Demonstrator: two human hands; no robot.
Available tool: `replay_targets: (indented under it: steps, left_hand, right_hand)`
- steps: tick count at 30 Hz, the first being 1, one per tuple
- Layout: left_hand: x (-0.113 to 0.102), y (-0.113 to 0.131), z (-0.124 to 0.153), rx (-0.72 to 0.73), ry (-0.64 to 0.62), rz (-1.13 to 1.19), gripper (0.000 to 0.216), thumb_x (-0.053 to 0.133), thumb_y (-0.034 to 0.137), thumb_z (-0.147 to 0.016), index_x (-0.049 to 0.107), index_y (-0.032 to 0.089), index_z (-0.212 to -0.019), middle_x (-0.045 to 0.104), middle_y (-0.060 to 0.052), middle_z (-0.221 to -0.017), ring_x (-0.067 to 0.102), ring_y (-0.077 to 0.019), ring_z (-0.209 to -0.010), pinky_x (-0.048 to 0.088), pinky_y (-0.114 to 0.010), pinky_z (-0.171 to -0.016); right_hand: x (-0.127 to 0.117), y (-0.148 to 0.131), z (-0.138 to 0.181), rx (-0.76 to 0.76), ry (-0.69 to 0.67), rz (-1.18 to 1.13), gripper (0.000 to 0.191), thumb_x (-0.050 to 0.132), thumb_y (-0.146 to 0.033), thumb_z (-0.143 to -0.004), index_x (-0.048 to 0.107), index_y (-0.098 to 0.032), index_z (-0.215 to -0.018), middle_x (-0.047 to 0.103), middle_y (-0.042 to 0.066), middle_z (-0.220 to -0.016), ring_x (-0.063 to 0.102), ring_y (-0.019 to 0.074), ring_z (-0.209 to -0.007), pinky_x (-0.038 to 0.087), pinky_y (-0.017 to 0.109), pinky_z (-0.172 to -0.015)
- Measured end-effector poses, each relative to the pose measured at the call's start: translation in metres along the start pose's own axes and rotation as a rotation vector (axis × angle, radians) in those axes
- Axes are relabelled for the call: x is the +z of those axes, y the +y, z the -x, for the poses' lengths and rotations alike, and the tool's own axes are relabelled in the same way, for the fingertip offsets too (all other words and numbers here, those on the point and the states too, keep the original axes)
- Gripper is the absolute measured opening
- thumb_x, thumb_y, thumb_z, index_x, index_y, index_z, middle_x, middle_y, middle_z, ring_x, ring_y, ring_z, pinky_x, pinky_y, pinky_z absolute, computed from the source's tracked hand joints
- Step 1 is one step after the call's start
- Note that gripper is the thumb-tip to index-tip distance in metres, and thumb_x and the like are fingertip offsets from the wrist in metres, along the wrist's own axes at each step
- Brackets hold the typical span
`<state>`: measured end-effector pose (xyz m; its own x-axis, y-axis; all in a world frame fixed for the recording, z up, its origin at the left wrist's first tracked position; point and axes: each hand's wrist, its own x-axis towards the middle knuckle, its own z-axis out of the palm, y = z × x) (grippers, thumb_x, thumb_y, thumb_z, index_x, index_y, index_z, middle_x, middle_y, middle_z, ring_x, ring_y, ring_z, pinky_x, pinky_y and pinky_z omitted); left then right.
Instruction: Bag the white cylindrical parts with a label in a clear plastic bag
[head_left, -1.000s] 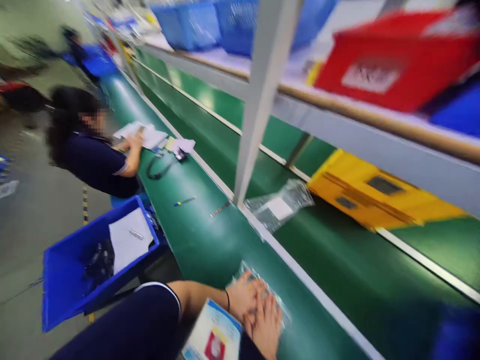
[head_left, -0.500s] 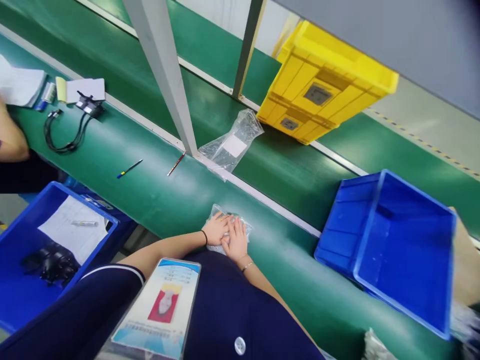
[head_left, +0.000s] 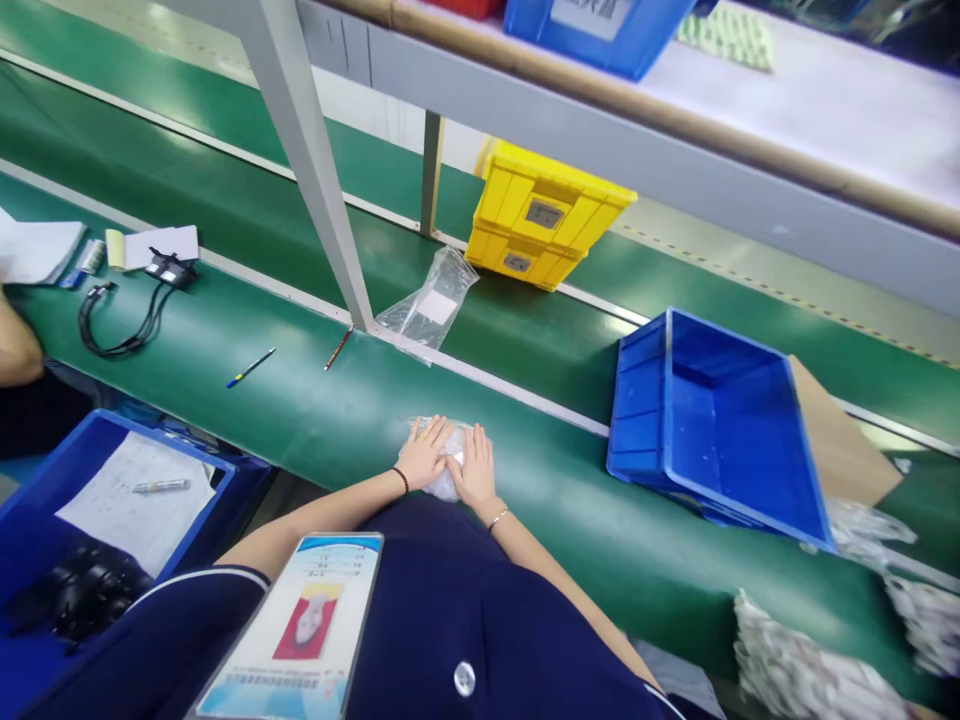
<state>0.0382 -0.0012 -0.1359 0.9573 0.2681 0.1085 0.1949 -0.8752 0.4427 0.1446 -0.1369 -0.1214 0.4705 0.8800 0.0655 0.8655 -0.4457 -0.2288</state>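
Note:
A clear plastic bag [head_left: 444, 486] lies on the green work surface [head_left: 360, 410] just in front of my body; what it contains is mostly covered by my hands. My left hand [head_left: 425, 455] rests flat on the bag's left part, fingers stretched out and pointing away from me. On the right part lies my right hand [head_left: 474, 468], also flat with its fingers extended. The two thumbs come close together over the middle of the bag. A red pencil [head_left: 338, 349] and a blue-tipped pen [head_left: 251, 369] lie farther off to the left.
Beyond the rail is another clear bag [head_left: 435, 305] with a white label. Yellow crates [head_left: 544, 215] are stacked behind it. At right stands a blue bin [head_left: 735, 430]; another blue bin [head_left: 217, 490] at left holds papers and black parts. Black cables [head_left: 142, 330] lie near a co-worker's arm [head_left: 16, 340].
My hands have moved slightly apart on the bag, where they overlapped before. The camera view has tilted up, showing the shelf above and more of the right side.

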Motion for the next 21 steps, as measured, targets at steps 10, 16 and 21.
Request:
replay_targets:
  steps: [10,16,21]
  left_hand:
    - [0.003,0.001,0.002,0.074,-0.122,-0.024,0.089,0.053,0.059,-0.076,0.027,0.016,-0.149,0.017,-0.019,-0.155,0.011,-0.0379,-0.142,0.009,-0.065,-0.108]
    - [0.022,-0.017,-0.011,0.142,-0.072,-0.005,0.082,0.048,0.063,-0.077,0.04,0.014,-0.143,0.026,-0.015,-0.153,0.015,-0.0332,-0.141,0.009,-0.053,-0.114]
    - [0.025,-0.025,-0.027,0.149,-0.088,0.043,0.074,0.043,0.061,-0.081,0.047,0.014,-0.138,0.037,-0.014,-0.147,0.03,-0.0319,-0.133,0.02,-0.049,-0.111]
  right_hand:
    - [0.013,0.014,0.014,-0.084,-0.07,0.013,0.067,0.033,-0.046,-0.091,0.032,-0.006,-0.145,0.024,0.019,-0.152,0.015,0.0308,-0.142,0.009,0.057,-0.115]
    - [0.029,0.032,0.003,-0.147,0.01,-0.072,0.066,0.029,-0.046,-0.089,0.041,-0.004,-0.139,0.027,0.019,-0.15,0.016,0.0307,-0.142,0.018,0.051,-0.114]
    - [0.029,0.039,-0.009,-0.082,-0.013,-0.129,0.061,0.029,-0.043,-0.088,0.046,-0.008,-0.136,0.039,0.016,-0.144,0.027,0.027,-0.136,0.023,0.046,-0.111]
